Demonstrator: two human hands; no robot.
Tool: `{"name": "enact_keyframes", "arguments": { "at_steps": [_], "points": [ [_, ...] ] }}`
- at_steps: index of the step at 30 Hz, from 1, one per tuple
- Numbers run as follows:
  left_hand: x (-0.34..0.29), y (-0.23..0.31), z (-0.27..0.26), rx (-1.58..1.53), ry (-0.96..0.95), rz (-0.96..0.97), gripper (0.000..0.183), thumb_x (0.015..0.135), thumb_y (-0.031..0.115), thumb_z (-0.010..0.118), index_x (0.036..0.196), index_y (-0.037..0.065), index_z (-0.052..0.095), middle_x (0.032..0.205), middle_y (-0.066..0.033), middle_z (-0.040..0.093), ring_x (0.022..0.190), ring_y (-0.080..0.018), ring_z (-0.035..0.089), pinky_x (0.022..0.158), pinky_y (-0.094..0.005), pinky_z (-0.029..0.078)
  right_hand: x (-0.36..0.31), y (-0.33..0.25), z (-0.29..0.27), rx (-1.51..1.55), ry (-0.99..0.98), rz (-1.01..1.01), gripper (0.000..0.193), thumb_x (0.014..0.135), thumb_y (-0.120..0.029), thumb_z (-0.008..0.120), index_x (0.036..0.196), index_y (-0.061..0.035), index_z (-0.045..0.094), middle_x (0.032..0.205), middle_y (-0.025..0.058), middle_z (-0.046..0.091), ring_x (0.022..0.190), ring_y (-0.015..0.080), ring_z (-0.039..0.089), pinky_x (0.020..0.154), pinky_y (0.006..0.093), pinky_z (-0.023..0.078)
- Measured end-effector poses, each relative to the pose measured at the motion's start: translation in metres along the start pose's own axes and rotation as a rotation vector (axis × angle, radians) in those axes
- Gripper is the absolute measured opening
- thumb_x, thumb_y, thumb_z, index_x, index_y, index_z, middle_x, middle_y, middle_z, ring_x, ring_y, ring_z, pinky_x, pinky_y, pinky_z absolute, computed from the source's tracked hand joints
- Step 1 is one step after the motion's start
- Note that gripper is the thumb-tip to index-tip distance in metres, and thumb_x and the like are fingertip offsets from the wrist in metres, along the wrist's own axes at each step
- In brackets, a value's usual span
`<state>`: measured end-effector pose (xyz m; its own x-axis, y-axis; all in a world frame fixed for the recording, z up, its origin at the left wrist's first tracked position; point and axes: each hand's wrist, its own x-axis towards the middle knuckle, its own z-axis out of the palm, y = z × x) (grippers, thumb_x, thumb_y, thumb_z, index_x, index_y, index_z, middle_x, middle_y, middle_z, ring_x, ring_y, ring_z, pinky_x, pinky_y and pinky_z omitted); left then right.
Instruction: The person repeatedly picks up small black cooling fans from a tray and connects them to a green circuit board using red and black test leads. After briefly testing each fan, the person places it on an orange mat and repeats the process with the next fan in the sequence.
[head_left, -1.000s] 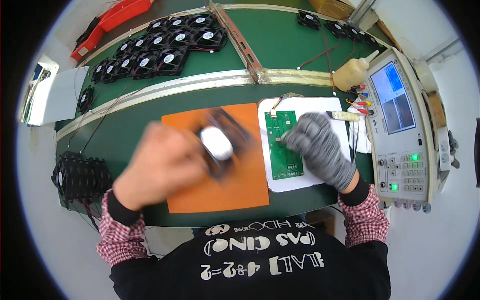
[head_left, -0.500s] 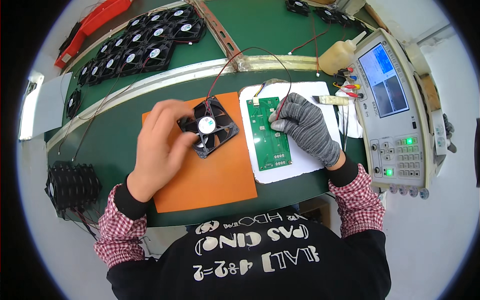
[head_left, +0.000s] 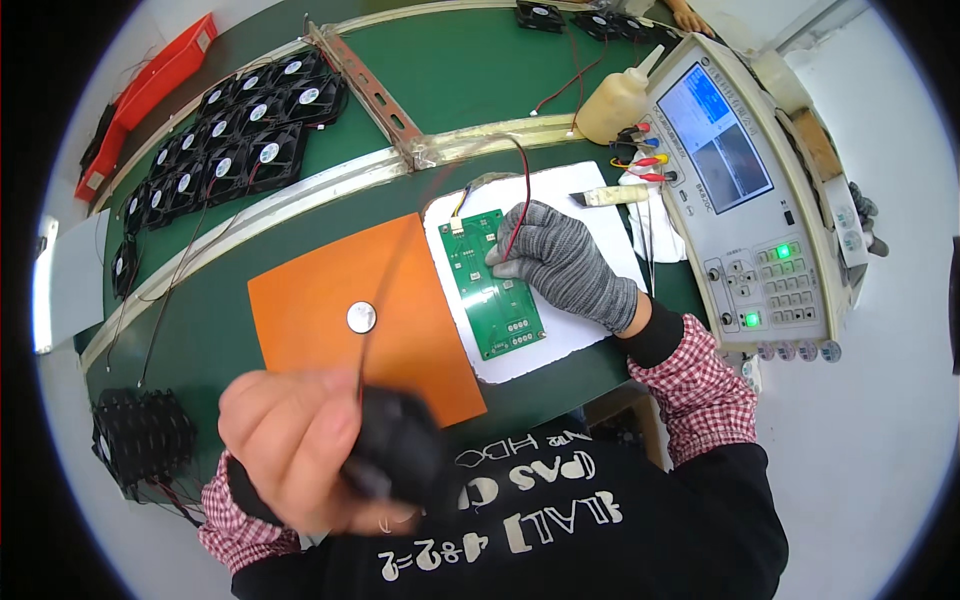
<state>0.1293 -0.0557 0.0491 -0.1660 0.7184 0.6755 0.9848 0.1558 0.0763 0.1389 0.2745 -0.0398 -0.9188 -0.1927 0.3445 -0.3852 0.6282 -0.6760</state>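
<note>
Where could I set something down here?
Bare: the orange mat beside the silver disc, and the green tabletop right of the metal bracket, behind the pale rail. Crowded: the fans at upper left, and the white board under the circuit board and right hand.

Your bare left hand (head_left: 300, 450) holds a blurred black fan (head_left: 400, 450), and its thin wire (head_left: 526, 180) loops across to your gloved right hand (head_left: 565, 262), which pinches it over the green circuit board (head_left: 492, 305). A silver disc (head_left: 361, 318) lies on the orange mat (head_left: 315, 290).
</note>
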Motion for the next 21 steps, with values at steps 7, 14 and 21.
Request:
{"name": "enact_keyframes", "arguments": {
  "at_steps": [7, 14, 21],
  "points": [
    [0.018, -0.011, -0.01, -2.034, -0.419, -0.753, 0.032, 0.09, 0.012, 0.066, 0.113, -0.007, 0.054, 0.092, -0.023, 0.064, 0.08, -0.0347, 0.064, 0.069, -0.0433, 0.054, 0.003, 0.0, 0.005, 0.057, -0.019, -0.006, 0.018, 0.073, -0.009, 0.077, 0.09, -0.0063, 0.073, 0.095, 0.0082, 0.062, 0.094, 0.0259, 0.062, 0.086, 0.0347, 0.051],
    [0.007, 0.003, -0.005, 0.158, 0.173, -0.059, 0.05, 0.092, 0.028, 0.059, 0.13, -0.001, 0.048, 0.111, -0.0216, 0.064, 0.091, -0.0332, 0.065, 0.076, -0.0407, 0.054, 0.006, -0.008, 0.001, -0.078, 0.028, -0.116, 0.016, 0.072, -0.012, 0.077, 0.084, -0.0078, 0.067, 0.086, 0.0063, 0.061, 0.084, 0.0268, 0.06, 0.077, 0.0383, 0.051],
    [0.088, -0.119, 0.091, 0.297, 0.372, -0.228, 0.081, 0.067, 0.034, 0.084, 0.129, -0.003, 0.048, 0.131, -0.0217, 0.049, 0.118, -0.0404, 0.049, 0.097, -0.0457, 0.043, -0.003, -0.01, 0.002, 0.105, 0.253, -0.021, 0.01, 0.081, -0.005, 0.073, 0.089, -0.0066, 0.067, 0.085, 0.0074, 0.065, 0.078, 0.0216, 0.065, 0.072, 0.0317, 0.052]
  ]
}}
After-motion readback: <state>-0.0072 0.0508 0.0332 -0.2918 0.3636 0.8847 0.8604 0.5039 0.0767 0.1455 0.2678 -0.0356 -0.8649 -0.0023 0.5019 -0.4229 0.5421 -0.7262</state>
